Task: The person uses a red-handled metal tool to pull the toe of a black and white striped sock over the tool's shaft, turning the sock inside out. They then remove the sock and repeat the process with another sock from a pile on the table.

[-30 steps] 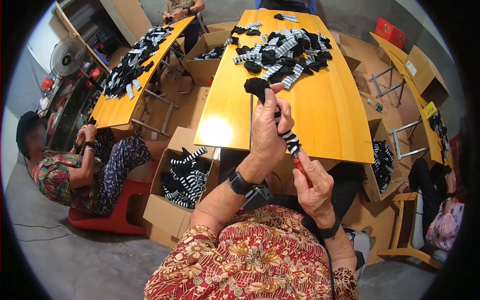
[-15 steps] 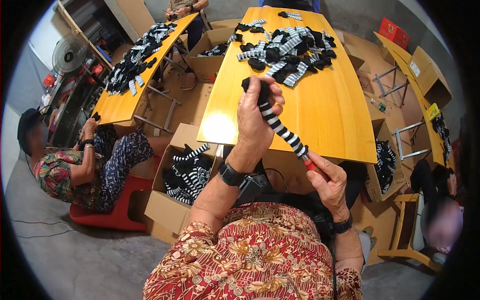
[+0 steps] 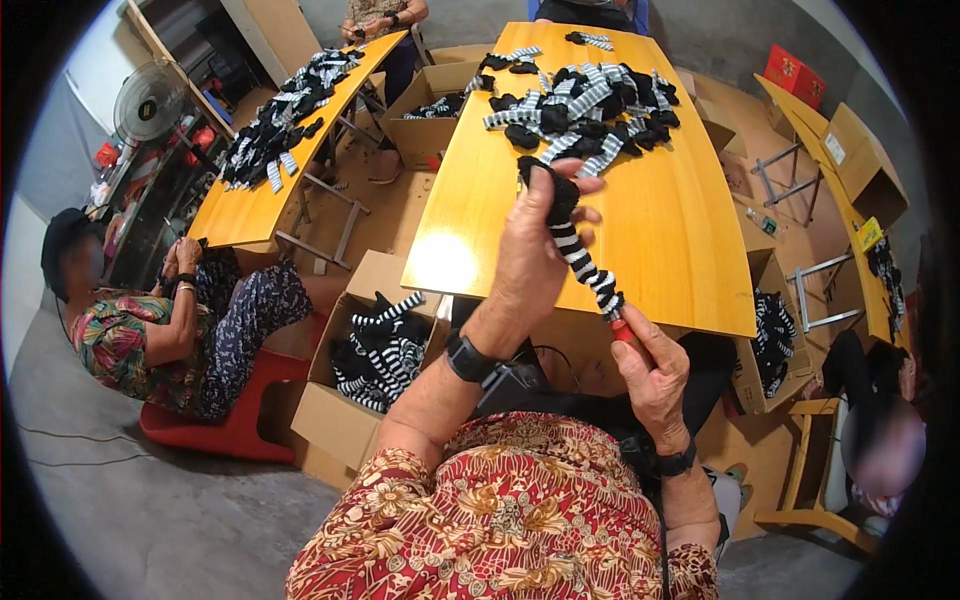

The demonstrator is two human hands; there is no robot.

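Note:
A knitted black-and-white striped sock [image 3: 577, 252] hangs at a slant between my two hands, over the near edge of the table. My left hand [image 3: 535, 245] has its thumb against the black upper end, with the other fingers loosely behind it. Lower down, my right hand [image 3: 655, 375] grips a red-handled tool [image 3: 624, 329]. The tool's metal shaft goes into the striped lower end, which is bunched in folds. A small yellowish tip shows beside the black end; I cannot make out what it belongs to.
On the yellow table [image 3: 450, 220] lies a pile of striped and black knits [image 3: 590, 105]. Open cartons of similar knits stand left [image 3: 320, 415] and right [image 3: 745, 375]. A seated person [image 3: 150, 330] works at the left table [image 3: 225, 222]; others sit at the far side and right.
My left hand and the black end have moved right and slightly down, nearer my right hand. The striped part is now shorter and more bunched on the tool.

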